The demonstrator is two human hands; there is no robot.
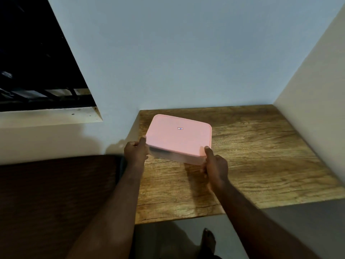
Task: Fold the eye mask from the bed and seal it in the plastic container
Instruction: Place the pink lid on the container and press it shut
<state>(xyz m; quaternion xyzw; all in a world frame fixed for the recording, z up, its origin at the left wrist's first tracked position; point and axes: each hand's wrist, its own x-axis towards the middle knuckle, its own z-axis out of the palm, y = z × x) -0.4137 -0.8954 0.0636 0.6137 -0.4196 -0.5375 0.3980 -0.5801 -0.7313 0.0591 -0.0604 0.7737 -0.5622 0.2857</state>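
Observation:
A clear plastic container with a pink lid (178, 136) is at the near-left part of a wooden table (261, 156), its lid on. My left hand (135, 151) grips its left near corner, thumb on the lid's edge. At the right near corner my right hand (215, 164) holds the container, thumb up on the lid and fingers curled under the side. Something dark shows faintly through the clear wall near my left hand; I cannot tell what it is. No eye mask is plainly visible.
A brown bed surface (56, 193) lies left of the table. Walls close the table in behind and on the right. A dark window with bars (37, 71) is at upper left. A bare foot (208, 240) stands on the floor below the table's front edge.

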